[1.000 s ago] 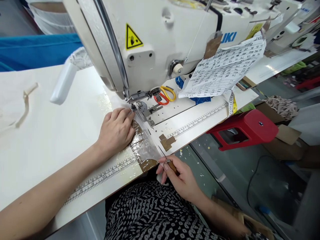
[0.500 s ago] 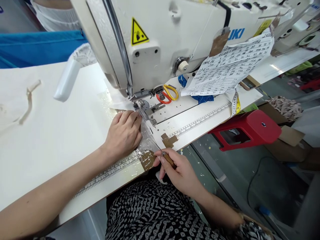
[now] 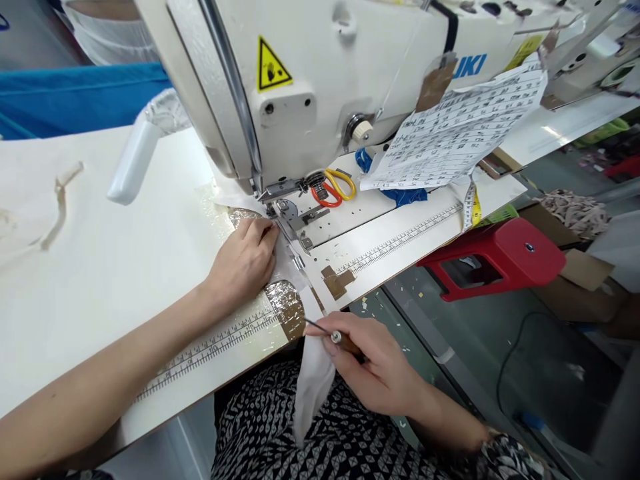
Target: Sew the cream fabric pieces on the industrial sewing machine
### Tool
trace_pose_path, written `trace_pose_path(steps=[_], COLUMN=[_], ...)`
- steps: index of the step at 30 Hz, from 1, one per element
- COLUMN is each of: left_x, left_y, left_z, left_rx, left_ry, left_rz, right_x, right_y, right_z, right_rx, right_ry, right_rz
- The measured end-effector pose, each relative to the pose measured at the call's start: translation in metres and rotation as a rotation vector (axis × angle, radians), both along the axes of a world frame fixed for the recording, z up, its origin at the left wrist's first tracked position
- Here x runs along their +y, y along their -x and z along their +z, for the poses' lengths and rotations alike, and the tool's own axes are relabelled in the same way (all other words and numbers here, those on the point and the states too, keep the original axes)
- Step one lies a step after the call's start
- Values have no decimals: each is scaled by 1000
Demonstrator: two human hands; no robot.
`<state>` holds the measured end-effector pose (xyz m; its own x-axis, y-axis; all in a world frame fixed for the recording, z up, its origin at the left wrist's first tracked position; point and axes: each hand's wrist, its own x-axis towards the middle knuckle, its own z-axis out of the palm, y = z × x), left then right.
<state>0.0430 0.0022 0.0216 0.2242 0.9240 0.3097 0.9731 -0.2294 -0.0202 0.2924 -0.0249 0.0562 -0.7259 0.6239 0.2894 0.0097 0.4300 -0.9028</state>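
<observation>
My left hand [image 3: 245,257] lies beside the presser foot [image 3: 281,208] of a white sewing machine [image 3: 320,67], its fingers curled together on white fabric [image 3: 287,267]. The fingertips sit close to a metal strip guide [image 3: 297,260]. In my right hand [image 3: 377,363], at the table's front edge, is an awl [image 3: 351,343] with a wooden handle, its thin metal shaft pointing left. A white fabric strip [image 3: 314,383] runs from the guide past the right fingertips, which touch or pinch it, and hangs over my lap.
Red and yellow scissors [image 3: 340,188] lie behind the presser foot. A handwritten sheet [image 3: 460,133] is taped to the machine. Printed rulers [image 3: 400,240] and brown tape [image 3: 337,281] mark the table edge. A red stool [image 3: 525,250] stands at right; a white object [image 3: 133,160] rests at left.
My right hand has moved down and slightly right, and the awl's shaft has swung from the guide to point left. The white strip now extends out of the guide and hangs down. My left hand barely shifted.
</observation>
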Motion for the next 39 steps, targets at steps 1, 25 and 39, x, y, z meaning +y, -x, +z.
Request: trace_pose_path(steps=[1,25,39], left_x=[3,28,31], left_y=[2,43,40], left_z=[1,0,-4], left_rx=[11,-497,-447], left_ry=[4,-67,-124], left_rz=[-3,-135,-161], right_x=[1,50,58], right_y=[2,60,70], right_z=[6,-28,-28], right_rx=[53,-624,-620], right_ry=[-51,-398,-434], right_rz=[18,-356,-339])
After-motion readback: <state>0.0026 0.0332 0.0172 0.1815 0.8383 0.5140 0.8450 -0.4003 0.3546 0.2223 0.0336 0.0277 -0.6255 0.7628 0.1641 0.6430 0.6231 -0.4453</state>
